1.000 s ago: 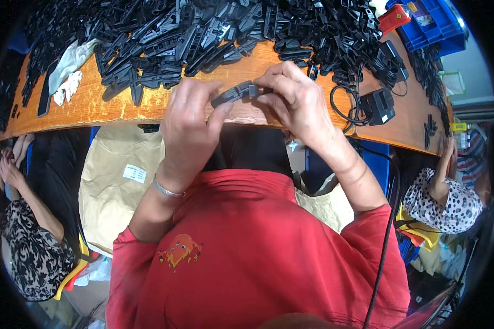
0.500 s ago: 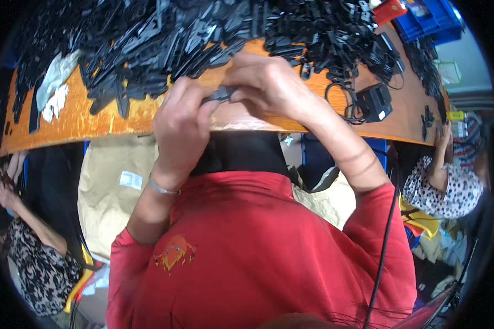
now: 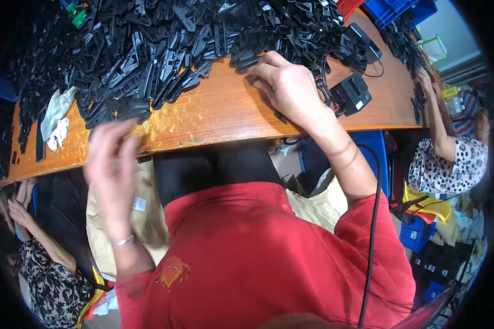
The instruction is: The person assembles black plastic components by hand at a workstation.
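Observation:
My left hand (image 3: 111,175), smeared by motion, is over the table's near edge and a tan sack (image 3: 148,219). Its thumb and fingers look apart, and I see nothing between them. Just beyond it lies the nearest part of a heap of black plastic pieces (image 3: 170,57). My right hand (image 3: 293,90) is over the wooden table (image 3: 208,112) with its fingers bent together. Something small and dark shows at its fingertips, too little to name. Past those fingertips a black piece (image 3: 243,59) rests at the heap's edge. Under the wrist lies a small dark bit (image 3: 280,117).
Right of my right hand are a black boxy device (image 3: 351,94) and cables. White gloves (image 3: 59,112) lie at the left. Blue crates (image 3: 389,11) stand at the far right. Co-workers sit on both sides, one in a spotted top (image 3: 450,164).
My hands have come apart from the dark piece between them. My left hand has swung left and nearer to me; my right hand has shifted slightly right. The view has shifted too.

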Motion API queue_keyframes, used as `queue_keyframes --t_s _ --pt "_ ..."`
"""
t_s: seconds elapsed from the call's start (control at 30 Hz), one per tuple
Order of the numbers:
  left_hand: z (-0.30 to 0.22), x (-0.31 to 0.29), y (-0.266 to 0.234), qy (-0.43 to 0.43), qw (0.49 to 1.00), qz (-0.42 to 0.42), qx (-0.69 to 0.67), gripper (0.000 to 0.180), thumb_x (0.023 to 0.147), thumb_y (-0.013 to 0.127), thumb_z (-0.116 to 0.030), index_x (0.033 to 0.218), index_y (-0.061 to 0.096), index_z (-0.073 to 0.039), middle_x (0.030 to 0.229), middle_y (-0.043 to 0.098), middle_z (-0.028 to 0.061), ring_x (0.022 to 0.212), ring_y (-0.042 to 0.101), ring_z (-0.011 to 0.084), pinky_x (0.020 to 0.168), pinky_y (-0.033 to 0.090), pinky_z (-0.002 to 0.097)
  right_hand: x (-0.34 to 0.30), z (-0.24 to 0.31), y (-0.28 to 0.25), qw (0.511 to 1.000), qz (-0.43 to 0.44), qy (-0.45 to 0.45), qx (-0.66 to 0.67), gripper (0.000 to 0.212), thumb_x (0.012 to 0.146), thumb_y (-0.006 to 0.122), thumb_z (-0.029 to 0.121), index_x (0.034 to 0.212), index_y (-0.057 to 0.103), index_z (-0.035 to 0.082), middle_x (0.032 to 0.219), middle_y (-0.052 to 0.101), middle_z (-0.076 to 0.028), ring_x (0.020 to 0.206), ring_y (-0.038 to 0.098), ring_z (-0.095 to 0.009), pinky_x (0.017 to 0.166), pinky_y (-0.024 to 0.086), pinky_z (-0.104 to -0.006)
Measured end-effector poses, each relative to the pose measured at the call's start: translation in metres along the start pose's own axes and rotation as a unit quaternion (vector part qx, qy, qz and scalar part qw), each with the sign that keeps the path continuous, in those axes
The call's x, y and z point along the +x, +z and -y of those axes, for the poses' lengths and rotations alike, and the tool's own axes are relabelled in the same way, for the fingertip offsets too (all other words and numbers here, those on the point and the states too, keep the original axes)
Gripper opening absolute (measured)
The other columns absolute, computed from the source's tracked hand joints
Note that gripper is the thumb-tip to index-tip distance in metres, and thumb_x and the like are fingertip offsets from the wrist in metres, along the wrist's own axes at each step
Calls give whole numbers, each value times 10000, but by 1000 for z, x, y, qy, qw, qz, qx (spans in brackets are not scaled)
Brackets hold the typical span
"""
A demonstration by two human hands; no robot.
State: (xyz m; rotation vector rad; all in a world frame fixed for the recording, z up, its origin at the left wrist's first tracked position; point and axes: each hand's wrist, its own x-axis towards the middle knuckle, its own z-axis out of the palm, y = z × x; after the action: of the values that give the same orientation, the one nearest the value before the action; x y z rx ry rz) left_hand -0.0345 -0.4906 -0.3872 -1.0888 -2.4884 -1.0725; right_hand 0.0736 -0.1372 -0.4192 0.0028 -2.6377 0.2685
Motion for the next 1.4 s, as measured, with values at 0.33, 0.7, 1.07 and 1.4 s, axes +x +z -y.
queue_keyframes --t_s 0.33,0.7,1.07,1.4 --pt "-59 97 176 156 987 -22 16 99 957 813 -173 974 773 -84 923 681 103 904 722 342 778 574 467 -10 -3 6 998 -4 -33 -44 117 962 699 134 1051 747 75 987 699 -150 809 776 -369 716 633 -471" --pt "-70 98 201 130 991 -4 12 212 952 842 -262 994 804 -58 937 731 112 915 744 346 792 585 470 -29 -13 -24 994 -41 95 37 140 982 765 132 1085 707 58 1046 707 -177 876 741 -446 766 605 -523" --pt "-34 67 148 144 987 -11 76 138 926 809 -80 974 683 -49 984 701 124 926 722 363 778 573 465 -42 15 -24 988 4 122 100 361 927 819 92 1232 648 3 1050 762 -250 956 758 -462 815 603 -524" --pt "-25 28 124 184 983 19 -8 168 902 835 -18 983 689 -38 1086 739 122 985 727 353 834 581 439 -20 0 0 995 70 63 -14 206 897 779 38 1090 762 107 1041 761 -118 939 772 -375 804 628 -473"
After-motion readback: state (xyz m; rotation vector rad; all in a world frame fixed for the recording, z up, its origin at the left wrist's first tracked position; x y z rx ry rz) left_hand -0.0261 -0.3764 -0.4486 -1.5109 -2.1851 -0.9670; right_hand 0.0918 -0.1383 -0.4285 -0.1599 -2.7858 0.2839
